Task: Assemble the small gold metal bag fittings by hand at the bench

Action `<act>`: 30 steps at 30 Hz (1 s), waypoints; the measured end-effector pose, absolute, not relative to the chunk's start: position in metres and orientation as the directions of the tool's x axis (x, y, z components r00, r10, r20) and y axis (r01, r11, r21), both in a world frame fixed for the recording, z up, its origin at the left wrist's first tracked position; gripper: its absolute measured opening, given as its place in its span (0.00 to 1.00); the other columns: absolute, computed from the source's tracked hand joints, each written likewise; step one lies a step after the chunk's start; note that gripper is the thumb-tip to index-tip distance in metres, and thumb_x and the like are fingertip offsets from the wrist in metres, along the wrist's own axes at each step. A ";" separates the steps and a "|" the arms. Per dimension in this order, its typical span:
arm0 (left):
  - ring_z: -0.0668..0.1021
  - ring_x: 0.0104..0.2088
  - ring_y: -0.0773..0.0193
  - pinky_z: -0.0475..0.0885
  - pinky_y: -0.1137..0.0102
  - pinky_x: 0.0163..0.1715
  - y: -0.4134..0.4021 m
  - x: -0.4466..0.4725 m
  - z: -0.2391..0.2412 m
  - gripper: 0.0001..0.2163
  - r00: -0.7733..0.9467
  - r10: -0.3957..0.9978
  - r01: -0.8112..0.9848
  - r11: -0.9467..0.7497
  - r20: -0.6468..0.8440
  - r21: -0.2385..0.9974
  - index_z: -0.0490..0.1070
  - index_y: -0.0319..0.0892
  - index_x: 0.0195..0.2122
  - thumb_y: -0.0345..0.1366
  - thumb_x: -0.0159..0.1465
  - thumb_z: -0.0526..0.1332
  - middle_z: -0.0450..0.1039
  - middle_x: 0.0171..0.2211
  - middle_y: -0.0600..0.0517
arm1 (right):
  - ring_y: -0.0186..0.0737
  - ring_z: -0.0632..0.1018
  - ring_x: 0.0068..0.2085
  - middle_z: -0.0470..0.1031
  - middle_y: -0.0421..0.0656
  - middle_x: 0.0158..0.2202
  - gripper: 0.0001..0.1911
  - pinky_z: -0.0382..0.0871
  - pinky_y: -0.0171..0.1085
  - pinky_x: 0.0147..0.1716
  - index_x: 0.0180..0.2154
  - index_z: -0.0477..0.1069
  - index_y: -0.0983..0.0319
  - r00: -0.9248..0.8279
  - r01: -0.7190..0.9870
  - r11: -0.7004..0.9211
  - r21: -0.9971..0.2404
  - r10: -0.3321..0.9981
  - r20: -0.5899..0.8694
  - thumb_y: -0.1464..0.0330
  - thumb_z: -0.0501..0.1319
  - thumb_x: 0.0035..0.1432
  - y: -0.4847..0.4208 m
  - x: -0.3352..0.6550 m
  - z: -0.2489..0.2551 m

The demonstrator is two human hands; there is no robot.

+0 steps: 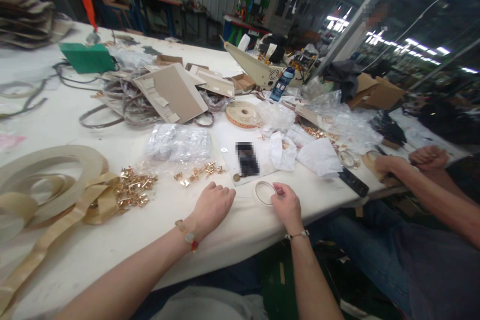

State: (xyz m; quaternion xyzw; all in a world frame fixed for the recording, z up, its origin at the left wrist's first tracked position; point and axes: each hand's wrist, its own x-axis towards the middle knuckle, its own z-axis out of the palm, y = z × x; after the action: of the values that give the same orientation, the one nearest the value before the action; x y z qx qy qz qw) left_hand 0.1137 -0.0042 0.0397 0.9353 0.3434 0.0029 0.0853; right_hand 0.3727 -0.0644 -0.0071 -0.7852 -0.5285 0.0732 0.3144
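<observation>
Two hazards are judged possible at the white table. The narrow tape roll is held near the front edge; should the pinch be relaxed, it could be dropped or rolled off. A faint thin strip appears to run from the roll toward the left hand; if pulled unevenly, it could be twisted or stuck to itself. Loose gold-coloured metal pieces are scattered just beyond the left knuckles and could be caught or swept aside by a careless reach.

By the right hand, the roll is gripped at its right-hand rim, the thumb and fingers being closed narrowly on it. The left hand is placed palm down with fingers curled; its fingertips are hidden, so neither the tightness of closure nor any hold on the strip can be told. Beyond both hands, a dark rectangular object is noted, its surface obscured.
</observation>
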 end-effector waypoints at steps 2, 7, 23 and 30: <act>0.79 0.37 0.55 0.66 0.61 0.38 -0.004 0.113 0.042 0.08 0.761 0.647 0.645 -0.747 -0.050 0.159 0.70 0.39 0.38 0.26 0.69 0.52 0.77 0.35 0.46 | 0.49 0.79 0.40 0.81 0.49 0.42 0.21 0.74 0.49 0.46 0.44 0.77 0.63 0.479 0.761 -0.293 -0.579 0.856 0.195 0.68 0.57 0.48 -0.065 0.383 -0.007; 0.78 0.37 0.56 0.65 0.62 0.37 -0.002 0.114 0.048 0.08 0.747 0.665 0.659 -0.739 -0.005 0.139 0.70 0.39 0.37 0.26 0.69 0.52 0.77 0.34 0.46 | 0.49 0.80 0.38 0.81 0.49 0.40 0.23 0.74 0.47 0.44 0.45 0.78 0.63 0.586 0.699 -0.397 -0.595 0.794 0.159 0.67 0.57 0.46 -0.066 0.411 -0.007; 0.78 0.35 0.57 0.67 0.63 0.35 -0.007 0.101 0.031 0.10 0.717 0.696 0.682 -0.696 -0.018 0.224 0.71 0.40 0.38 0.29 0.71 0.50 0.76 0.33 0.46 | 0.53 0.77 0.41 0.80 0.52 0.42 0.23 0.70 0.48 0.45 0.44 0.79 0.64 0.753 0.629 -0.590 -0.507 0.624 0.207 0.67 0.62 0.43 -0.052 0.508 0.001; 0.76 0.37 0.55 0.66 0.63 0.35 -0.017 0.060 0.018 0.09 0.639 0.768 0.757 -0.619 -0.040 0.208 0.70 0.42 0.39 0.32 0.72 0.50 0.75 0.35 0.49 | 0.52 0.76 0.38 0.79 0.53 0.36 0.17 0.70 0.49 0.43 0.36 0.78 0.66 0.799 0.572 -0.622 -0.534 0.568 0.195 0.68 0.64 0.40 -0.040 0.530 0.009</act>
State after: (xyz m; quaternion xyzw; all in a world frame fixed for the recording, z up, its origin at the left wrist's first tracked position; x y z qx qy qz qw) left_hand 0.0596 -0.0174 0.0185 0.8993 0.4241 0.0264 0.1032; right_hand 0.5300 -0.0402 0.0088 -0.9006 -0.3166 -0.0035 0.2977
